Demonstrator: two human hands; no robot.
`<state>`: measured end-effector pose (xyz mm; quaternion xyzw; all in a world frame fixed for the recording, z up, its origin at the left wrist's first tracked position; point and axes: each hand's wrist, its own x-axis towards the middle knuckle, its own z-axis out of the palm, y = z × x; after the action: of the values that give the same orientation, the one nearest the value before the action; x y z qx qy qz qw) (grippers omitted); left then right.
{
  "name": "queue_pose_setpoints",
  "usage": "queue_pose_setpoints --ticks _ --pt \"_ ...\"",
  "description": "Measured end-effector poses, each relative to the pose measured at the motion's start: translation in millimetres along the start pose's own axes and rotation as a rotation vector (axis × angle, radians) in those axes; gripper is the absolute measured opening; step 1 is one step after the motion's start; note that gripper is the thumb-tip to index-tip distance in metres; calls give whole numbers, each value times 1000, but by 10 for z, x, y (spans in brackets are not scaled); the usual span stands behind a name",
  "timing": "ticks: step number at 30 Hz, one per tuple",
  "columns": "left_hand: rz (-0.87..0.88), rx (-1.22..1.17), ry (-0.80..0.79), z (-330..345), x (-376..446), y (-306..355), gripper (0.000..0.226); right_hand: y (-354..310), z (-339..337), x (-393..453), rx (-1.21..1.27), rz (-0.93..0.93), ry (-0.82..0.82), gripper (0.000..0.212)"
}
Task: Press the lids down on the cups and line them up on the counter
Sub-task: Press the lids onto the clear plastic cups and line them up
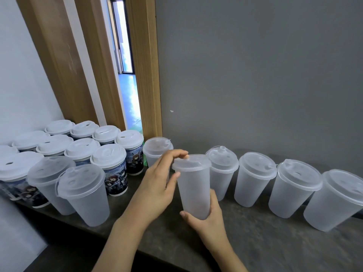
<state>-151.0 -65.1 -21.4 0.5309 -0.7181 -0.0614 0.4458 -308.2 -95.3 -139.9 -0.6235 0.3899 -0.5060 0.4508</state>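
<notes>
Right hand: the right hand (204, 218) is nearest, its fingers curled round the bottom of the held frosted translucent plastic cup (193, 190), thumb on the left side of the cup.
Left hand: the left hand (159, 185) is half curled; its fingertips (181, 154) pinch the left edge of the cup's frosted plastic lid (191, 162), and the thumb lies against the wall of the cup just under the rim.
Held cup: upright, in front of the row; I cannot tell if it touches the dark grey stone counter (245, 240).
Frosted cups, right: four frosted lidded cups (294, 188) stand in a line to the right of the held one, close beside each other.
Frosted cups, left: two more (82, 193) stand near the front edge; one (156, 152) stands behind the left hand.
Printed cups: at least nine printed paper cups with white lids (110, 163) stand in a crowded group at far left, by the wooden door frame (145, 75); some are cut by the edge.
Wall: a grey wall (265, 75) is behind the line.
</notes>
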Motion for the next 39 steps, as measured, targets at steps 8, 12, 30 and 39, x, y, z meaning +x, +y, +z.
queue_pose_setpoints --ticks 8,12,30,39 --pt "45 131 170 47 20 185 32 -20 32 -23 -153 -103 184 82" --pt "-8 110 199 65 26 121 24 -135 6 -44 -47 -14 63 79" --pt "-127 213 -71 7 49 -41 51 -87 26 -6 148 10 -70 77" --pt "-107 36 -64 147 10 -119 17 -185 -49 6 477 262 -255 99"
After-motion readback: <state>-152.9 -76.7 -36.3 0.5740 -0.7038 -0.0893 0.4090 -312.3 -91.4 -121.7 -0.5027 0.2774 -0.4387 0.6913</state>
